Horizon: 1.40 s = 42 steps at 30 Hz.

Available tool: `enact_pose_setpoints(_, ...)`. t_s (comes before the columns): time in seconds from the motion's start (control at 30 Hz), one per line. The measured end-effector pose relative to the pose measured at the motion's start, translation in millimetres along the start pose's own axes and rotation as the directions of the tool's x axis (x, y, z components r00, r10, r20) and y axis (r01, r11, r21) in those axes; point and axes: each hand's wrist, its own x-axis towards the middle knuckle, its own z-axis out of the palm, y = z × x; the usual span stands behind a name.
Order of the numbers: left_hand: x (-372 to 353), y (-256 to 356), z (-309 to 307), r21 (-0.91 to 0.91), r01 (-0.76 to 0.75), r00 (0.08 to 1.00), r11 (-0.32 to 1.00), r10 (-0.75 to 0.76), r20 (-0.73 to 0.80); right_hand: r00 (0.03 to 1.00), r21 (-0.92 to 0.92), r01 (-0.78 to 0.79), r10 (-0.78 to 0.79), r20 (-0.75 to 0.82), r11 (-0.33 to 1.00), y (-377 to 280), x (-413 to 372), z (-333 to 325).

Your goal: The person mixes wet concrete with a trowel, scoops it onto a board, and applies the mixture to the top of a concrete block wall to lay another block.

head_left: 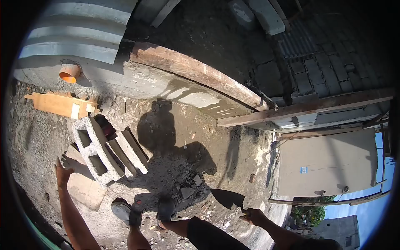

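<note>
In the head view my right hand point(254, 216) is closed round the handle of a pointed trowel point(227, 197). The dark blade points left, over the sunlit ground beyond my feet. My left hand point(62, 173) is held out at the left with its fingers apart and nothing in it. Nearest to that hand is a hollow concrete block point(91, 143), its openings facing me. Against it on the right leans another concrete block point(132, 151). Under the left hand a flat board point(86, 189) lies on the gravel.
A wooden beam point(196, 74) runs along a low concrete wall point(166, 83). Another timber point(308, 110) crosses at the right. An orange pipe point(69, 73) sticks out of the wall near a torn plywood piece point(54, 105). Rubble point(188, 191) lies by my feet.
</note>
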Motion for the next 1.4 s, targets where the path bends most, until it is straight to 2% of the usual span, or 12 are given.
enact_pose_setpoints(0.03,2.8,-4.3,6.1,-0.212,0.114,0.965,0.971,-0.057,0.258,0.991,-0.188,-0.124,0.132,0.033,0.974,5.7,-4.9,0.3)
enact_pose_setpoints(0.13,14.8,-25.6,22.4,0.304,-0.015,0.997,0.952,0.037,-0.064,0.994,-0.267,-0.088,0.1,0.034,0.96,29.2,-14.1,9.8)
enact_pose_setpoints(0.2,10.5,-59.5,-6.0,-0.015,-0.234,0.875,0.972,0.217,0.432,0.995,-0.421,0.091,-0.104,-0.009,0.902,41.6,-13.7,15.5)
enact_pose_setpoints(0.23,2.0,-103.2,-5.8,0.265,-0.683,0.713,0.68,0.544,0.443,0.989,-0.288,0.071,-0.105,-0.105,0.955,47.3,-13.4,14.1)
enact_pose_setpoints(0.3,-67.0,-66.6,-45.2,0.368,-0.309,0.853,0.877,0.085,0.515,0.955,-0.039,-0.186,0.172,-0.241,0.982,4.8,-11.0,-12.6)
enact_pose_setpoints(0.37,-137.4,-107.1,-58.1,0.124,-0.393,0.884,0.911,0.337,0.323,0.903,0.531,-0.03,0.251,-0.349,0.847,0.5,2.2,-40.0)
enact_pose_setpoints(0.4,-194.4,-15.1,-80.8,0.153,0.017,0.95,0.988,-0.064,0.307,0.836,0.433,0.048,0.201,-0.51,0.9,-25.3,6.1,-69.6)
enact_pose_setpoints(0.5,-305.7,12.2,-98.1,0.343,0.255,0.936,0.904,-0.32,0.146,0.862,0.663,0.024,0.32,-0.393,0.748,-80.9,0.4,-173.5)
enact_pose_setpoints(0.93,-511.0,326.7,-235.7,0.552,-0.106,0.976,0.827,-0.019,0.215,0.875,0.856,0.385,0.16,-0.457,0.344,-158.7,170.8,-351.7)
enact_pose_setpoints(1.3,-527.1,585.0,-168.3,0.592,-0.231,0.961,0.772,0.087,0.261,0.933,0.936,0.324,0.118,-0.341,0.139,-151.1,477.3,-251.4)
enact_pose_setpoints(1.37,-531.7,608.2,-164.7,0.604,-0.24,0.959,0.76,0.088,0.27,0.851,0.761,-0.084,-0.444,-0.281,-0.643,-158.2,394.4,-310.3)
enact_pose_setpoints(1.4,-533.2,618.4,-163.5,0.61,-0.244,0.957,0.754,0.087,0.275,0.929,0.844,0.057,-0.282,-0.241,-0.534,-170.6,356.0,-345.1)
